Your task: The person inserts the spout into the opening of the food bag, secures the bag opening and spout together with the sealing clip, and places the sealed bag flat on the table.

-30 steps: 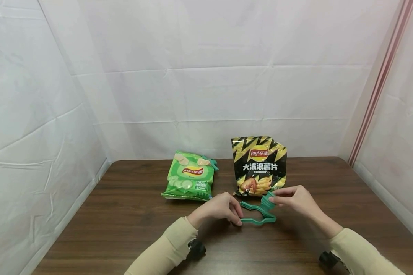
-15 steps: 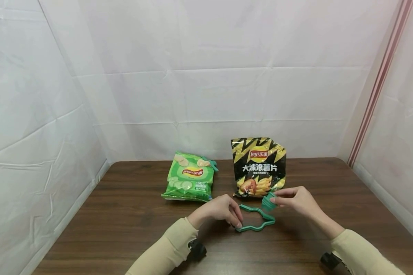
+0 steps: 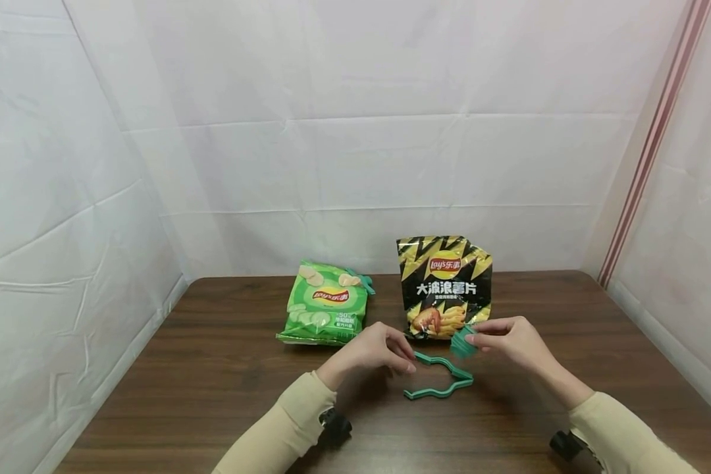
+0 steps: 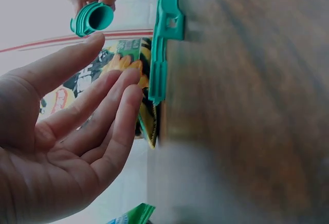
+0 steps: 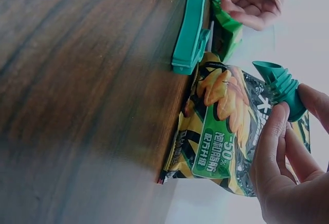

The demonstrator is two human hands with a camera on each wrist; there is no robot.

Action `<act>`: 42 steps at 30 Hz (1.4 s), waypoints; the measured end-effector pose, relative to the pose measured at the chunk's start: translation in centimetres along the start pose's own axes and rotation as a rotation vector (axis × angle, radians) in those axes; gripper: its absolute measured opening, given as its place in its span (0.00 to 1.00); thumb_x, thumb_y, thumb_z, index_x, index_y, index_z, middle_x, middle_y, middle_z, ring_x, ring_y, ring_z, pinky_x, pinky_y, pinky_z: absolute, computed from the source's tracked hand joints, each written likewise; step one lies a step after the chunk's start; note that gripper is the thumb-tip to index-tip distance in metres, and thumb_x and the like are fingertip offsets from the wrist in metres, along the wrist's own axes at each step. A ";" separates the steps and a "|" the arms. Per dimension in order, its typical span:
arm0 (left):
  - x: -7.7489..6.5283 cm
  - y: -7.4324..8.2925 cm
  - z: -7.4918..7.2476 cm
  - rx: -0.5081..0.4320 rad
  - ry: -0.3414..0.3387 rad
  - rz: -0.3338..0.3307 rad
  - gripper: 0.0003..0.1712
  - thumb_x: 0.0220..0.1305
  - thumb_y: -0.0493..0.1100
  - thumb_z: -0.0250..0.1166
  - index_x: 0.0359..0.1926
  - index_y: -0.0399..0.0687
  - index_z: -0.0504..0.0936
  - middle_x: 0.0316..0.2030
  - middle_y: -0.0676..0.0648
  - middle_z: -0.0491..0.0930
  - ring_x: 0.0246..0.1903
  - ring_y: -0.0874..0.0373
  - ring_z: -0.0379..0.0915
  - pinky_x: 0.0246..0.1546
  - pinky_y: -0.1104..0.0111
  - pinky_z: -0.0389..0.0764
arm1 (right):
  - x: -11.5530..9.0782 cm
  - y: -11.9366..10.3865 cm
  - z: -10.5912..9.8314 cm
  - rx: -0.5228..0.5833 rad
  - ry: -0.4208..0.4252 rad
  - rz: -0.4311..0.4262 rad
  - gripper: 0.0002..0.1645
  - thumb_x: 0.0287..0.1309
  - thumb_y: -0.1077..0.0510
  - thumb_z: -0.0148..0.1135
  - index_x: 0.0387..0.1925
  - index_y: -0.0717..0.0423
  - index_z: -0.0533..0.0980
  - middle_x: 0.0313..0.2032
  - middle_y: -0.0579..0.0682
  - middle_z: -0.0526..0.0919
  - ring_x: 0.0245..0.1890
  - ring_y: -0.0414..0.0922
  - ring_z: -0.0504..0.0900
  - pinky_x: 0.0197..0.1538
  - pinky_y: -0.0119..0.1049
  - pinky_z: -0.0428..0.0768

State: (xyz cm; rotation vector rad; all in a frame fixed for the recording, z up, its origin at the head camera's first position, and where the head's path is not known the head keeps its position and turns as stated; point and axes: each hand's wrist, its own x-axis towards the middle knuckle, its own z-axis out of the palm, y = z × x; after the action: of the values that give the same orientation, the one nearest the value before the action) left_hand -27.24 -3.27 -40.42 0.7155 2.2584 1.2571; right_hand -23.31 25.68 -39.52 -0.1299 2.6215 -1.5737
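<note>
Between thumb and fingers, my right hand (image 3: 517, 343) pinches a hollow green ribbed spout (image 3: 462, 343), held above the table in front of the black chip bag. In the right wrist view the spout (image 5: 281, 84) shows a slanted mouth and ridged collar. A long green bag clip (image 3: 444, 393) lies spread in a V on the table, its hinge end to the right. Just left of the clip is my left hand (image 3: 374, 352), fingers loosely bent and holding nothing. The left wrist view shows that hand (image 4: 77, 126) with thumb and fingers apart.
A black and yellow chip bag (image 3: 444, 289) stands upright behind the clip. To its left leans a green chip bag (image 3: 326, 303) with a teal clip (image 3: 367, 283) at its upper right corner. White cloth (image 3: 355, 164) hangs behind the brown table (image 3: 225, 368).
My left hand has let go of the clip and risen slightly away from it. The spout came apart from the clip's hinge end in my right hand. The clip now lies spread wider.
</note>
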 end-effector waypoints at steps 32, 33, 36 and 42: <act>3.6 3.8 -5.9 -0.009 0.585 0.062 0.25 0.50 0.48 0.74 0.51 0.47 0.81 0.47 0.45 0.83 0.45 0.52 0.81 0.43 0.61 0.80 | 0.5 -0.4 -0.7 0.025 0.039 -0.004 0.32 0.52 0.44 0.69 0.51 0.62 0.79 0.48 0.60 0.82 0.35 0.44 0.86 0.45 0.44 0.82; 3.8 3.9 -6.1 -0.011 0.592 0.063 0.25 0.50 0.48 0.74 0.51 0.48 0.81 0.48 0.44 0.83 0.46 0.51 0.81 0.44 0.61 0.80 | 0.5 -0.4 -0.7 0.022 0.041 -0.005 0.32 0.52 0.44 0.69 0.51 0.62 0.79 0.48 0.60 0.82 0.35 0.45 0.86 0.45 0.44 0.82; 4.3 4.6 -6.7 -0.040 0.596 0.066 0.26 0.51 0.47 0.74 0.52 0.46 0.80 0.50 0.42 0.81 0.48 0.49 0.79 0.46 0.59 0.80 | 0.4 -0.4 -0.8 0.019 0.047 -0.006 0.32 0.52 0.44 0.69 0.51 0.63 0.79 0.48 0.60 0.83 0.35 0.45 0.86 0.45 0.45 0.82; 5.4 5.6 -7.6 -0.083 0.603 0.071 0.28 0.52 0.45 0.73 0.54 0.43 0.79 0.52 0.42 0.80 0.50 0.49 0.78 0.47 0.60 0.80 | 0.4 -0.6 -0.9 0.046 0.050 0.002 0.32 0.51 0.45 0.70 0.52 0.63 0.78 0.49 0.61 0.82 0.36 0.46 0.86 0.46 0.47 0.81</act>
State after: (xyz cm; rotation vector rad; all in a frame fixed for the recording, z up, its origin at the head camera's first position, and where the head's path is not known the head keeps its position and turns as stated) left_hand -34.78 -2.16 -32.62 0.4208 2.6341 1.7757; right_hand -23.79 26.15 -38.62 -0.0866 2.6197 -1.6563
